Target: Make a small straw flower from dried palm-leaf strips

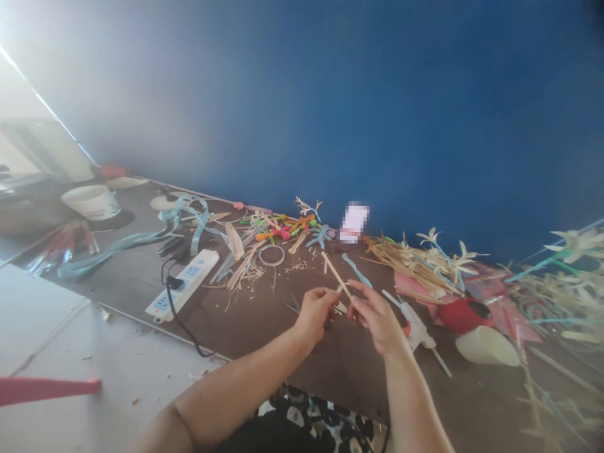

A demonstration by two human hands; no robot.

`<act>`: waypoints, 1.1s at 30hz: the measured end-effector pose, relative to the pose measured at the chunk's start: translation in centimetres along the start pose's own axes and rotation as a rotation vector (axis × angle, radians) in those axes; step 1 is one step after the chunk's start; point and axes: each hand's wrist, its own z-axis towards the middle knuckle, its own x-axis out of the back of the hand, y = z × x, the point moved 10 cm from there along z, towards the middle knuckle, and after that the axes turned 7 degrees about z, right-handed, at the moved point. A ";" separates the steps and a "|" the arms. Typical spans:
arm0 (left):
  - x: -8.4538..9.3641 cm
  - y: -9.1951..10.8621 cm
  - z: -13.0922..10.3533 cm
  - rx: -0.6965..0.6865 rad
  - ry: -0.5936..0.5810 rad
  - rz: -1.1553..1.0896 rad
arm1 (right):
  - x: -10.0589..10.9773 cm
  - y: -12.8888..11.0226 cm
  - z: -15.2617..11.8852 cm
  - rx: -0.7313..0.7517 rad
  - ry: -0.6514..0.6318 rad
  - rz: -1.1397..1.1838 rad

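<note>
A thin pale stick [334, 270] slants up and away between my hands over the dark table. My right hand [377, 318] is closed round its lower end, with the index finger reaching along it. My left hand [317, 318] pinches a small pale strip [342, 287] against the stick; the fingertips partly hide it. Just right of my right hand lies a white glue gun [418, 327] with a glue stick poking out of its back. A light blue strip [357, 270] rests beyond the fingers, and a scissors-like tool [293, 306] shows partly beside my left hand.
On the left are a white power strip [186, 286] with a black cord, blue ribbon [127, 245] and a white tub [92, 201]. Colourful pipe cleaners [287, 228] and shavings lie along the blue wall [330, 113]. Dried strips, pale flowers [453, 255] and a cup [488, 346] crowd the right.
</note>
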 end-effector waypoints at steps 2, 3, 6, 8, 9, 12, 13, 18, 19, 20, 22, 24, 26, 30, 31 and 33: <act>-0.4 0.5 -0.1 -0.027 -0.035 0.046 | -1.3 0.5 -0.4 -0.017 -0.044 -0.004; -0.5 0.7 -0.1 -0.040 -0.044 0.068 | -1.4 0.6 -0.5 -0.011 -0.031 -0.026; -0.5 0.8 -0.3 -0.068 -0.051 0.099 | -1.2 0.4 -0.6 0.071 0.034 -0.154; -0.4 0.4 -0.3 -0.062 -0.044 0.088 | -0.9 -0.6 -0.9 0.170 0.103 -0.305; -0.3 0.1 -0.4 -0.045 -0.035 0.072 | -0.5 -1.3 -1.0 0.216 0.157 -0.395; -0.1 -1.3 -0.6 0.035 -0.021 0.019 | 2.7 -3.3 -1.7 0.303 0.417 -0.529; -0.1 -1.6 -0.8 0.048 -0.033 0.013 | 4.2 -3.6 -1.8 0.311 0.503 -0.484; 0.0 -0.2 -0.8 -0.073 -0.085 0.143 | 5.4 -0.8 -0.5 0.092 0.346 0.048; 0.1 0.6 -0.8 -0.135 -0.084 0.197 | 3.9 0.3 -0.4 -0.001 0.230 0.152; 0.0 1.7 -0.8 -0.219 -0.087 0.260 | 2.2 1.3 -0.6 -0.091 0.124 0.256; -0.4 4.1 -1.3 -0.402 -0.105 0.388 | -0.6 2.3 -1.5 -0.209 -0.010 0.381; -0.9 5.7 -1.7 -0.521 -0.129 0.478 | -2.2 2.4 -2.2 -0.245 -0.063 0.424; -1.2 6.7 -2.0 -0.580 -0.153 0.536 | -2.7 2.1 -2.5 -0.229 -0.063 0.423; -0.8 6.6 -1.9 -0.549 -0.143 0.509 | -1.8 1.7 -2.1 -0.146 0.028 0.385; -0.4 6.1 -1.6 -0.488 -0.129 0.453 | -1.5 1.8 -2.0 -0.123 0.067 0.374; 0.1 4.3 -1.2 -0.325 -0.119 0.306 | -0.9 2.2 -2.0 -0.083 0.151 0.332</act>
